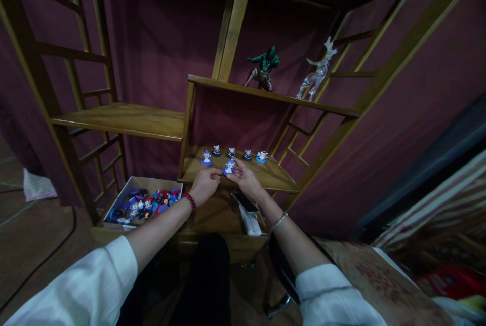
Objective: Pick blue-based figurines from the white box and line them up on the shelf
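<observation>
Wooden shelf (279,178), purple figurine (229,167) upright, facing the camera, right hand (245,178) pinching it, left hand (205,183) curled, its hold unclear

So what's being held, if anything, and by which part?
The right hand holds a purple figurine by its right side; whether the left hand touches it is unclear.

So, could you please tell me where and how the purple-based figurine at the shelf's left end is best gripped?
Probably pinch the purple-based figurine by both sides of its body, above the base, coming from the front with the left hand. It stands upright on a wider round base, the shelf is open at the front, and a dark-based figurine stands diagonally behind it.
</observation>
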{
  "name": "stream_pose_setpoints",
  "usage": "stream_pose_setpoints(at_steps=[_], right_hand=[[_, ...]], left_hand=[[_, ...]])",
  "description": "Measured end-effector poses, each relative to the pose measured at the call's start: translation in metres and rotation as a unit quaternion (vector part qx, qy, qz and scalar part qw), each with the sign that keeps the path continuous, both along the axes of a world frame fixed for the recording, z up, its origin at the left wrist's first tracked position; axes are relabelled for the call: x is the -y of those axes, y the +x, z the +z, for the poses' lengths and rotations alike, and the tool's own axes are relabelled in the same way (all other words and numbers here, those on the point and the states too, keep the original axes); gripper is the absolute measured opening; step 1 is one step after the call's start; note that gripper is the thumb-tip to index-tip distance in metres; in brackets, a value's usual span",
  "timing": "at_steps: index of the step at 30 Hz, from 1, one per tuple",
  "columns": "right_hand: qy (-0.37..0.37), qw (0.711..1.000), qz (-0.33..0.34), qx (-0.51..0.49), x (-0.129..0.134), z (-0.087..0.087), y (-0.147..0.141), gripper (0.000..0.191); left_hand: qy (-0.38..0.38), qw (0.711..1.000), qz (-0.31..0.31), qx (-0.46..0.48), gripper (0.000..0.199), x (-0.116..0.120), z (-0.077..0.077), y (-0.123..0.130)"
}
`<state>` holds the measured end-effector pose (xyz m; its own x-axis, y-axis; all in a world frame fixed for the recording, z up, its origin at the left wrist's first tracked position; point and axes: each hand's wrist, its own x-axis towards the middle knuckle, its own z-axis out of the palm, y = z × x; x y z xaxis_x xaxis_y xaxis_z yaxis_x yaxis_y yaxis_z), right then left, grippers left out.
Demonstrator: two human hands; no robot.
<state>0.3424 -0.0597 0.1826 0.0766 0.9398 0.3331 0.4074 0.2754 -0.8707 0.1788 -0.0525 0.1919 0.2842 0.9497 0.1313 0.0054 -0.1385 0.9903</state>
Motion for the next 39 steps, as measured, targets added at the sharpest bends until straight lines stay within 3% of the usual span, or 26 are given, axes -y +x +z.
stream_pose_setpoints(at_steps=[4, 7, 18, 28, 33, 39], right_hand=[[0.012, 0.999, -0.026, 0.031, -0.01, 0.0, 0.007, 0.068], [0.02, 0.997, -0.044, 0.058, -0.015, 0.001, 0.012, 0.07], [0.016, 0.989, -0.067, 0.132, -0.033, -0.005, 0.025, 0.071], [-0.002, 0.986, -0.069, 0.15, -0.046, -0.003, 0.019, 0.073], [-0.005, 0.987, -0.062, 0.146, -0.055, -0.005, 0.016, 0.074], [-0.018, 0.988, -0.063, 0.139, -0.059, -0.001, 0.013, 0.072]], left_hand=[[0.199, 0.969, -0.024, -0.147, 0.024, 0.003, -0.005, 0.0], [0.258, 0.948, -0.056, -0.176, 0.028, 0.004, -0.008, 0.003], [0.273, 0.913, -0.09, -0.288, 0.043, -0.007, -0.013, 0.015], [0.298, 0.899, -0.074, -0.312, 0.046, -0.02, -0.016, 0.018], [0.334, 0.867, -0.052, -0.366, 0.049, -0.024, -0.016, 0.018], [0.357, 0.805, -0.047, -0.472, 0.053, -0.023, -0.009, 0.02]])
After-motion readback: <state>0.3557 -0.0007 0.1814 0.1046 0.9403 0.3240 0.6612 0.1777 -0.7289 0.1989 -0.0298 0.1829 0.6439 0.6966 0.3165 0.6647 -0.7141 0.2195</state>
